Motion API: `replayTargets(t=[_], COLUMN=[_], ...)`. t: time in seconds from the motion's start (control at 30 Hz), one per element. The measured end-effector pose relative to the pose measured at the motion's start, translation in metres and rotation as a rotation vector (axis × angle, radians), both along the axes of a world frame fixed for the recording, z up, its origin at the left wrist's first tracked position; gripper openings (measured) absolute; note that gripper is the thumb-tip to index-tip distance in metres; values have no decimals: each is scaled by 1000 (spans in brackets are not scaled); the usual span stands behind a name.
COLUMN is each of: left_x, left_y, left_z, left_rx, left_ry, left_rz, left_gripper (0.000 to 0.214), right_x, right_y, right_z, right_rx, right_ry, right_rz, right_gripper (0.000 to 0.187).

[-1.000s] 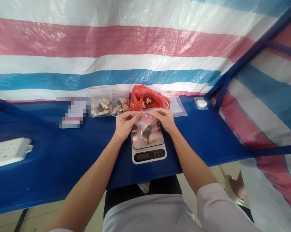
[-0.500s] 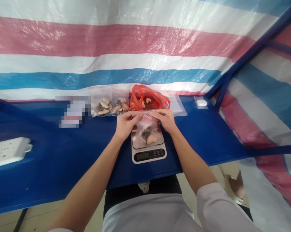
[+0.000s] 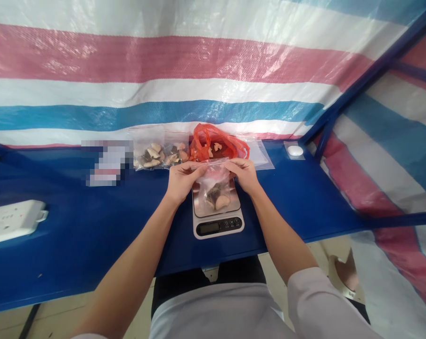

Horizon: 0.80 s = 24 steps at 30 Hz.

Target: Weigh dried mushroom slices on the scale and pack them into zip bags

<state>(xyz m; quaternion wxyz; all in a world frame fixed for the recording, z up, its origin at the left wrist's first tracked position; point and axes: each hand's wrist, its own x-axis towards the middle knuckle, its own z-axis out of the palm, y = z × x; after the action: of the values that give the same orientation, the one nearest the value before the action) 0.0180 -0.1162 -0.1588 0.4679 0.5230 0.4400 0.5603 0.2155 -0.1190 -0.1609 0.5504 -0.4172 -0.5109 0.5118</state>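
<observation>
Between my hands is a clear zip bag with several pale and dark dried slices in its lower part. My left hand pinches the bag's top edge at its left corner. On the other side, my right hand grips the top edge near the right corner. The bag is over the metal plate of a white kitchen scale; whether it rests on the plate I cannot tell. The scale's display shows no readable figures. Just behind the bag lies an open red plastic bag with similar pieces inside.
Two filled clear bags lie left of the red bag. Flat empty bags are to its right. A small bag with a white round item sits farther right. A white power strip lies at the left of the blue table.
The pinched top edge of the zip bag has risen slightly. My hands have moved a little apart along it, the right one shifting toward the right corner.
</observation>
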Motion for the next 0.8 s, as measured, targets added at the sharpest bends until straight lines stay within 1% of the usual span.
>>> replayTargets(t=[0.2, 0.37, 0.53, 0.63, 0.8], left_x=[2, 3, 2, 2, 2], left_y=[-2, -2, 0, 1, 0], left_z=[5, 6, 1, -1, -3], left_rx=[-35, -45, -48, -22, 24], left_ry=[-38, -49, -58, -54, -7], left_rz=[-30, -57, -53, -38, 9], left_gripper=[36, 36, 36, 34, 32], right_x=[1, 2, 2, 2, -2], right_y=[2, 1, 2, 1, -2], right_z=[-6, -6, -3, -2, 2], right_rx=[-25, 6, 24, 45, 34], right_ry=[5, -21, -18, -21, -54], right_rz=[42, -14, -64, -61, -18], right_gripper=[33, 26, 21, 22, 29])
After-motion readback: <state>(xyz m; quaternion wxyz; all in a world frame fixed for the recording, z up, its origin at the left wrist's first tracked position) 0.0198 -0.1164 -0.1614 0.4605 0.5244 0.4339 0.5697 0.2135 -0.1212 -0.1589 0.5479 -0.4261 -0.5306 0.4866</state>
